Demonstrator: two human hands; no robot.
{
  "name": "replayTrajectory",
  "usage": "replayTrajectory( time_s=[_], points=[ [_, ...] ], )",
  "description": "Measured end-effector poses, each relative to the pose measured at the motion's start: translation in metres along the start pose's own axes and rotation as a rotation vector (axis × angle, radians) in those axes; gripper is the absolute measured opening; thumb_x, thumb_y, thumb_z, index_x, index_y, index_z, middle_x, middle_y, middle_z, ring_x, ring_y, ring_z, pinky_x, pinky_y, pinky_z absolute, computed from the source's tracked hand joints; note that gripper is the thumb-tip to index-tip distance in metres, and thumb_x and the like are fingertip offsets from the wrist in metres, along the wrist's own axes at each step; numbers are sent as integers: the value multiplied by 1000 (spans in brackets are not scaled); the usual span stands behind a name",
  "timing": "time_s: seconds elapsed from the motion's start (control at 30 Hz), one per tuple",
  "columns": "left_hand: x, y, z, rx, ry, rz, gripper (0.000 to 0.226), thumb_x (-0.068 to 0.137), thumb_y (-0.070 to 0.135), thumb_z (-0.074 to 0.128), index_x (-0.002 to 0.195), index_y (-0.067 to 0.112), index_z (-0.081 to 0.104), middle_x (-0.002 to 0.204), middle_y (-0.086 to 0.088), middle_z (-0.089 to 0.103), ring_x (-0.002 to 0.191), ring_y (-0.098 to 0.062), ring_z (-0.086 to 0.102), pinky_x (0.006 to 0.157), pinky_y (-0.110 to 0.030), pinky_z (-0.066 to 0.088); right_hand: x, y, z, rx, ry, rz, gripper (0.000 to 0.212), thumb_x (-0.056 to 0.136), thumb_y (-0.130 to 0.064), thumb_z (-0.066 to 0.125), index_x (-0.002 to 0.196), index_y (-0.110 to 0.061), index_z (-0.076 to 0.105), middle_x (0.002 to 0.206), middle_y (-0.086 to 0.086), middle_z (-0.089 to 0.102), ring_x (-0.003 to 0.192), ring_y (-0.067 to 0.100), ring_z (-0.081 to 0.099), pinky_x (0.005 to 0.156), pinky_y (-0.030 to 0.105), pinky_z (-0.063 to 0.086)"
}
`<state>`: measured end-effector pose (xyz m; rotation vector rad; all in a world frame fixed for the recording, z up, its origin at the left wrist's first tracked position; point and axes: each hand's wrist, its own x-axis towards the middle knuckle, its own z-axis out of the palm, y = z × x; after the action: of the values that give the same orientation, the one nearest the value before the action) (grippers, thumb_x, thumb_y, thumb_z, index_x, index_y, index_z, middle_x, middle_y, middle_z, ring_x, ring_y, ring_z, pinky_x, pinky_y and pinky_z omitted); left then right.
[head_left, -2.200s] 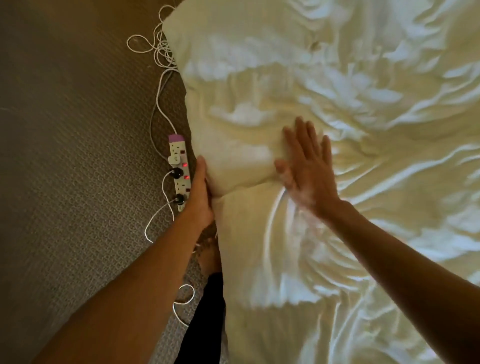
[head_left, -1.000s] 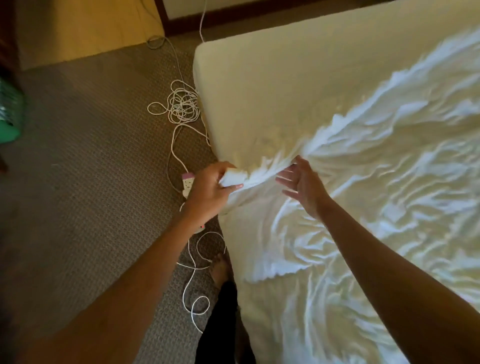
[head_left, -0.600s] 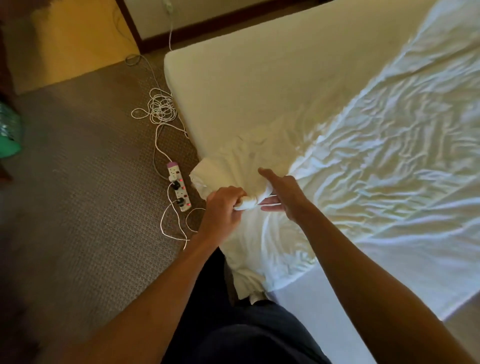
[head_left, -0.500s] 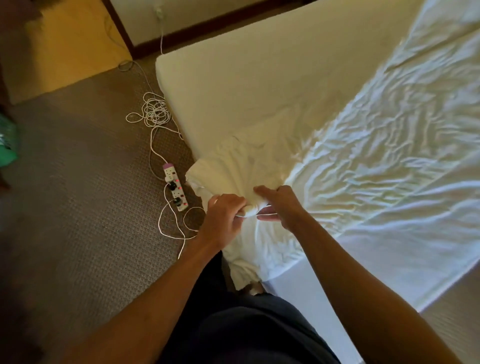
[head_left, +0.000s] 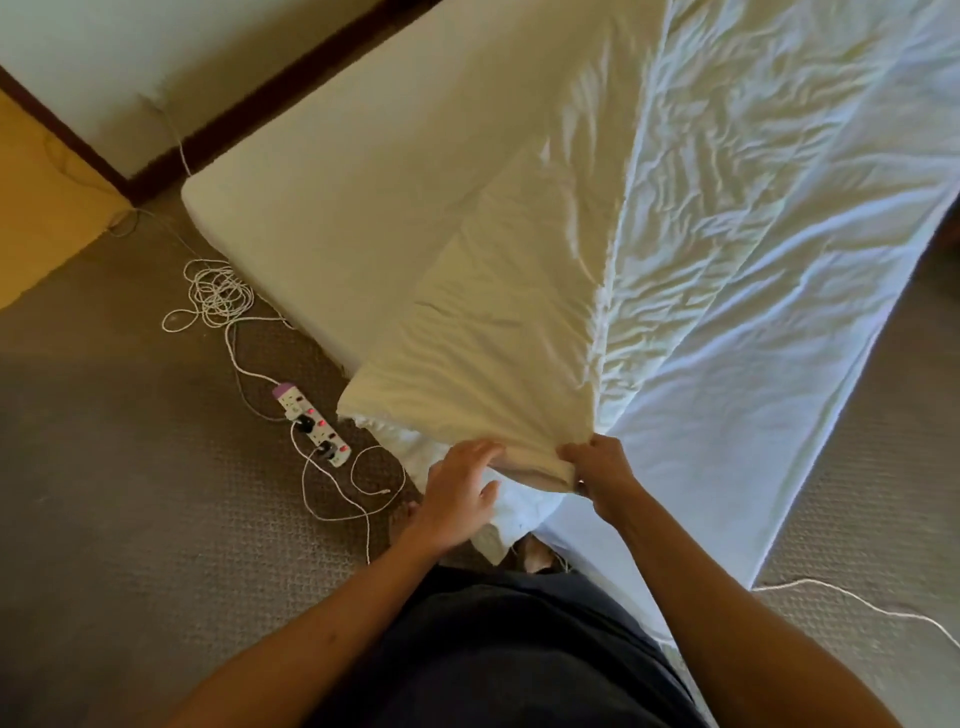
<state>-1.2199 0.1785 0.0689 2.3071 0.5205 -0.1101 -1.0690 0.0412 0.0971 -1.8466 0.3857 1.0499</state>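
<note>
A white, creased bed sheet (head_left: 727, 249) is pulled up off the near corner of a bare cream mattress (head_left: 374, 171); its turned-over part hangs as a taut fold towards me. My right hand (head_left: 597, 473) grips the bunched edge of that fold at its lowest point. My left hand (head_left: 457, 493) lies just to the left, fingers fairly straight, touching the fold and the crumpled corner of the sheet below it. The sheet's right side drapes down over the mattress edge to the floor.
On the brown carpet (head_left: 130, 519) left of the mattress lie a white power strip (head_left: 311, 428) with plugs in it and a coiled white cable (head_left: 218, 296). Another white cable (head_left: 857, 603) runs at the right. My foot (head_left: 535, 553) stands by the mattress corner.
The sheet has come off the mattress corner and been lifted, baring more mattress. My left hand has loosened from a fist on the sheet to straighter fingers; my right hand now grips the fold.
</note>
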Motion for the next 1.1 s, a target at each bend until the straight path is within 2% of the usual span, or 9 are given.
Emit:
replayTrajectory(
  time_s=[0.07, 0.13, 0.27, 0.4, 0.5, 0.57, 0.7, 0.87, 1.1],
  points=[
    [-3, -18, -8, -94, -72, -170, 49, 89, 14, 61, 136, 19, 51, 136, 0, 52, 129, -20, 46, 105, -33, 39, -1, 12, -2, 56, 66, 32, 24, 84, -4, 62, 109, -2, 61, 106, 17, 64, 92, 37, 64, 72, 44, 56],
    [-1, -37, -25, -256, -164, -408, 46, 90, 18, 62, 135, 16, 50, 130, 0, 55, 123, -21, 51, 97, -26, 40, -2, 24, 4, 132, 137, 54, 20, 87, -2, 59, 107, -2, 62, 103, 19, 64, 91, 38, 64, 79, 51, 56],
    [21, -87, -56, -810, -292, -935, 55, 94, 41, 61, 138, 14, 46, 125, -9, 56, 111, -23, 53, 94, -41, 44, 9, 43, 41, 237, 287, 89, 19, 91, 0, 53, 109, -1, 59, 98, 16, 59, 86, 35, 62, 82, 55, 56],
    [52, -142, -51, -1154, -144, -1095, 76, 88, 57, 59, 145, 10, 39, 141, -14, 49, 122, -28, 51, 91, -45, 45, 41, 70, 83, 325, 397, 143, 12, 88, -5, 57, 99, -7, 61, 93, 14, 63, 94, 39, 66, 79, 57, 57],
    [71, -169, -45, -1383, 11, -1098, 74, 85, 65, 59, 135, 12, 48, 133, -11, 54, 120, -29, 53, 97, -47, 45, 55, 93, 96, 399, 459, 170, 8, 88, -5, 61, 84, -12, 61, 86, 12, 64, 89, 38, 68, 76, 55, 58],
    [85, -183, -42, -1525, 96, -1037, 66, 83, 66, 59, 128, 19, 57, 131, -10, 58, 120, -33, 54, 103, -52, 41, 62, 102, 98, 454, 455, 155, 6, 90, -6, 62, 87, -10, 62, 84, 10, 65, 82, 31, 68, 72, 46, 60],
    [101, -206, -32, -1583, 174, -894, 55, 85, 62, 58, 130, 31, 58, 131, -13, 59, 117, -39, 56, 97, -60, 44, 79, 125, 102, 563, 404, 73, 3, 92, -7, 63, 94, -8, 63, 82, 7, 67, 68, 18, 68, 55, 27, 55],
    [109, -226, -10, -1683, 38, -860, 54, 90, 57, 55, 128, 20, 62, 130, -19, 61, 120, -42, 55, 98, -62, 43, 95, 139, 118, 596, 358, 32, 7, 94, -12, 62, 101, -11, 63, 102, 12, 69, 94, 28, 70, 77, 43, 60],
    [120, -239, -40, -1703, 66, -674, 50, 97, 41, 51, 141, 17, 51, 140, -20, 53, 129, -43, 49, 98, -60, 45, 32, 134, 93, 592, 366, -257, 2, 93, -9, 63, 93, -10, 61, 86, 8, 61, 85, 32, 61, 76, 52, 55]
  ],
)
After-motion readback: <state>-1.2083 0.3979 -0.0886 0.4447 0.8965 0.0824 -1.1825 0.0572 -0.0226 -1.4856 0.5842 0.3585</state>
